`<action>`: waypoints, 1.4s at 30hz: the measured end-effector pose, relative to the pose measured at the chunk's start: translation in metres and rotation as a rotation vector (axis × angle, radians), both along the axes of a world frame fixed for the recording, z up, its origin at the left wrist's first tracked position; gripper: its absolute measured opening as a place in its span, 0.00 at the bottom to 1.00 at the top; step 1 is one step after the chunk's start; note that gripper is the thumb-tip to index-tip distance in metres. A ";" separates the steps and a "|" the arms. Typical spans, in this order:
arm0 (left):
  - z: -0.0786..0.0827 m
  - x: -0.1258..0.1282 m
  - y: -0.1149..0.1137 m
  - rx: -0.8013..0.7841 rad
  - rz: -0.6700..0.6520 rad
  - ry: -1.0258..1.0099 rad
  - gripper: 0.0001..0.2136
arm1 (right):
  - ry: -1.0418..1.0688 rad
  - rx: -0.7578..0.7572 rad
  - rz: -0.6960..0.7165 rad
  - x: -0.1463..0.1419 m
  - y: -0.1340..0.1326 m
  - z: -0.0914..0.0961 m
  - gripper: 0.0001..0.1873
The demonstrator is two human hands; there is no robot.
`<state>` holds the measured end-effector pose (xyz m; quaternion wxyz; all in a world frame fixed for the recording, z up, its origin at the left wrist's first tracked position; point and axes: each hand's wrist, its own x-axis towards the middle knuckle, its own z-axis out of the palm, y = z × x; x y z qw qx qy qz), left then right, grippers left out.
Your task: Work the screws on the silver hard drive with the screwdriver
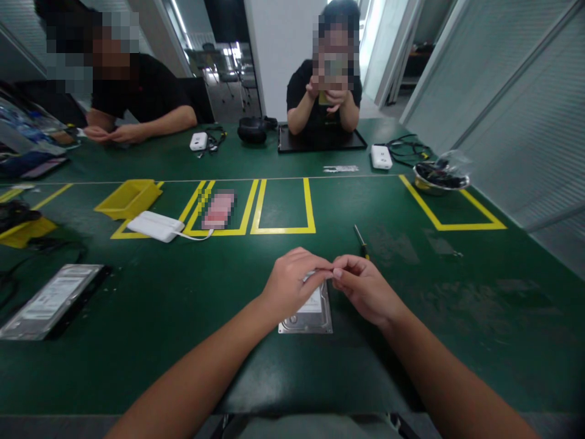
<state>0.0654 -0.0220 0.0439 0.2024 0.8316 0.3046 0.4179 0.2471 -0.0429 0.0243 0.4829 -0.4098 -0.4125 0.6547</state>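
A silver hard drive (307, 316) lies flat on the green table right in front of me. My left hand (292, 281) rests over its far end with fingers curled. My right hand (363, 286) is beside it, fingers pinched together, fingertips meeting those of the left hand above the drive. What the fingertips pinch is too small to make out. A small screwdriver (361, 241) with a yellow-and-black handle lies on the table just beyond my right hand.
A second hard drive (48, 302) lies at the left. A white power bank (155, 226), a yellow bin (128, 198) and yellow tape boxes (283, 207) sit mid-table. A metal bowl (439, 178) stands far right. Two people sit across; one holds a phone.
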 end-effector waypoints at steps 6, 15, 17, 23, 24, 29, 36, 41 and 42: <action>-0.004 0.005 0.011 0.098 -0.050 -0.026 0.07 | 0.126 -0.089 -0.001 0.002 0.002 -0.001 0.11; -0.022 -0.002 0.012 0.347 0.065 0.163 0.06 | 0.206 -0.157 -0.002 -0.001 0.002 0.001 0.10; -0.025 -0.002 0.012 0.421 0.131 0.211 0.06 | 0.228 -0.167 0.009 -0.002 0.000 0.003 0.13; -0.030 0.002 0.014 0.469 0.255 0.283 0.04 | 0.318 -0.175 0.070 -0.008 -0.005 0.011 0.22; -0.031 0.002 0.014 0.457 0.270 0.287 0.04 | 0.307 -0.167 0.067 -0.009 -0.006 0.011 0.23; -0.032 0.005 0.014 0.340 0.340 0.242 0.04 | 0.085 -0.076 -0.011 -0.008 -0.006 0.007 0.23; -0.024 0.001 0.014 0.092 0.307 0.157 0.05 | -0.215 0.062 -0.016 -0.004 -0.002 -0.001 0.10; -0.022 0.000 0.013 0.016 0.259 0.097 0.04 | -0.476 0.227 0.011 -0.003 -0.004 -0.005 0.08; -0.021 0.000 0.013 0.005 0.244 0.092 0.04 | -0.529 0.265 0.007 -0.004 -0.004 -0.005 0.07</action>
